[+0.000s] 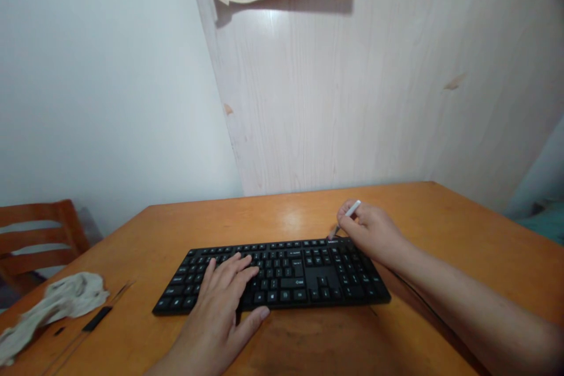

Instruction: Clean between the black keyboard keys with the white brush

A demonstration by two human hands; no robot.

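Note:
A black full-size keyboard (324,277) lies on the wooden table in front of me. My left hand (227,294) rests flat over its left part, fingers spread on the keys and thumb near the front edge. My right hand (368,228) is at the keyboard's far right edge, its fingers closed round a slim white-handled tool (353,208) that looks like a small brush. The tool is tilted, and its tip meets the keyboard's top edge beside the small printed label. Some keys are hidden under my left hand.
A crumpled pale cloth (73,298) lies on the table (247,217) at the left, beside a thin stick-like item with a black band (97,318). A dark cable (425,299) runs under my right forearm. A wooden chair (42,235) stands at the left; a wall rises behind.

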